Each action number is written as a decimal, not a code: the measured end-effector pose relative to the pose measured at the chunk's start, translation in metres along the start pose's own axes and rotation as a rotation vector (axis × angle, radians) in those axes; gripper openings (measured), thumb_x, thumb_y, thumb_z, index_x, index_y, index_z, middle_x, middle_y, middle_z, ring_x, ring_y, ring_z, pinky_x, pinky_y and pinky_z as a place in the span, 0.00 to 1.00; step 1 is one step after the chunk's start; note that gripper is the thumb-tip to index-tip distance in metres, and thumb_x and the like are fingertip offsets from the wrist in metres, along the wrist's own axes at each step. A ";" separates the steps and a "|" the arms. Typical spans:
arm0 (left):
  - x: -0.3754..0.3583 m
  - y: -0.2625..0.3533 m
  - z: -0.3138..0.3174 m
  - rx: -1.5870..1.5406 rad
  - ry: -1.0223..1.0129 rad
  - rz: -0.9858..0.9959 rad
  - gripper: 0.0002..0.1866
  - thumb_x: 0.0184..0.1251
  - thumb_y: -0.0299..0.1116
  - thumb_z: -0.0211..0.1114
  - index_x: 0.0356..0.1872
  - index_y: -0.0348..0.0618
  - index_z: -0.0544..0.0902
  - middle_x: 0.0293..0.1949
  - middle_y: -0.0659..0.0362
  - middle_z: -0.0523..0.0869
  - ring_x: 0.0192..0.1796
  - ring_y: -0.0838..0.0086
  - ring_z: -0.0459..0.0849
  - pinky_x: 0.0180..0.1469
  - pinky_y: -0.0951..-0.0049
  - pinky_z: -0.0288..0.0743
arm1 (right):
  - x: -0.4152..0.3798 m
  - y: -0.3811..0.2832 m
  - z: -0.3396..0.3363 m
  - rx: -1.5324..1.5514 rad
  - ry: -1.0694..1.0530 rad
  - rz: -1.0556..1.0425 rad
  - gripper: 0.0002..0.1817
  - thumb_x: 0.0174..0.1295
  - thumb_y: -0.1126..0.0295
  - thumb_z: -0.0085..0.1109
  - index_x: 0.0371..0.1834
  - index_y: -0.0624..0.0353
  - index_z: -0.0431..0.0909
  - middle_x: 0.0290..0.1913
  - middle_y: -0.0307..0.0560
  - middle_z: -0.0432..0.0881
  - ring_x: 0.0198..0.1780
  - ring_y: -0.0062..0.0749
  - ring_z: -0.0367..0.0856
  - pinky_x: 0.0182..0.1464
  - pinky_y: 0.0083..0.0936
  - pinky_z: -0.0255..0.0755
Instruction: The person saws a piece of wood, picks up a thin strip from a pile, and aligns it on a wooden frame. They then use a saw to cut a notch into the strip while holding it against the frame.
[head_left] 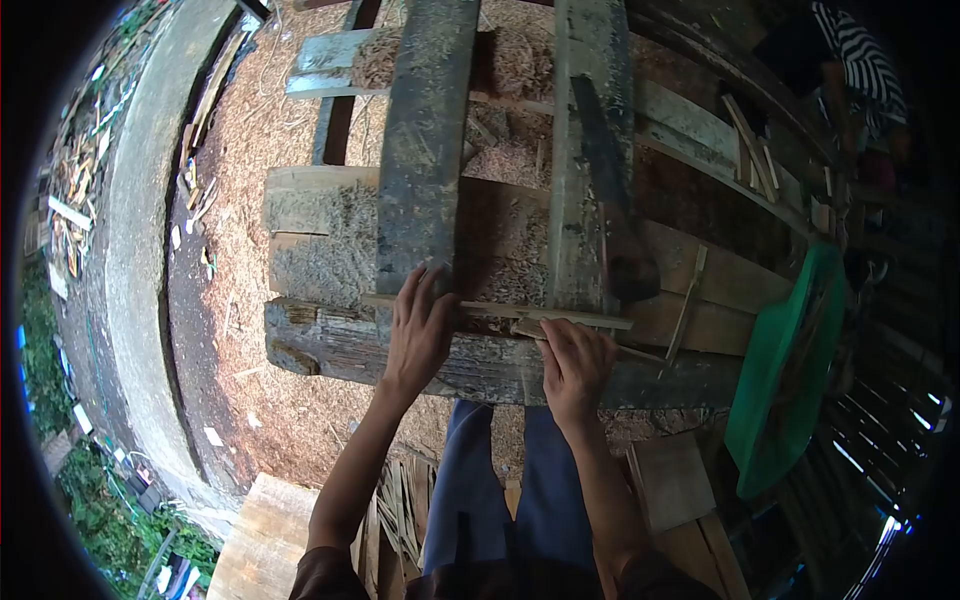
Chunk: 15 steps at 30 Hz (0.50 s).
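A thin wooden strip [545,316] lies crosswise on the worn workbench [480,366]. My left hand [420,330] bends over the strip near its left end, fingers and thumb gripping it. My right hand [578,365] pinches a narrow wooden piece [528,327] just below the strip's right half. A slim, pointed length [642,354] shows on the right side of that hand; whether it belongs to the same piece is hidden by the fingers. Another short stick [686,300] lies on the boards to the right, apart from both hands.
Two thick planks [425,130] [590,200] run away from me over the bench. A dark, long-handled tool [605,170] rests on the right one. A green plastic tray [770,390] stands at right. Wood shavings [270,170] cover the ground. A person in striped clothing [868,65] is at upper right.
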<state>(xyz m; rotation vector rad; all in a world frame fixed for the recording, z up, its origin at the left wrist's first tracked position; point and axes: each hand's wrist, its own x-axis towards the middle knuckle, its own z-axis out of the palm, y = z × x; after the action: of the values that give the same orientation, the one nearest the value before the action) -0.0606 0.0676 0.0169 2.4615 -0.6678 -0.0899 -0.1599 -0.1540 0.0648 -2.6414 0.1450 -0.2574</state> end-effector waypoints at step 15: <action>0.003 0.120 0.062 -0.094 -0.165 0.206 0.16 0.64 0.22 0.67 0.54 0.43 0.81 0.51 0.54 0.83 0.54 0.56 0.80 0.59 0.55 0.70 | -0.057 0.165 -0.074 -0.249 0.235 0.465 0.19 0.79 0.65 0.60 0.69 0.59 0.81 0.55 0.48 0.85 0.58 0.47 0.82 0.64 0.47 0.68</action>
<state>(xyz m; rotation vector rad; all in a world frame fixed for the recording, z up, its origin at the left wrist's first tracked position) -0.1238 -0.0503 0.0321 2.2979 -0.9626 -0.2402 -0.2407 -0.3240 0.0426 -2.7108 0.9064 -0.4088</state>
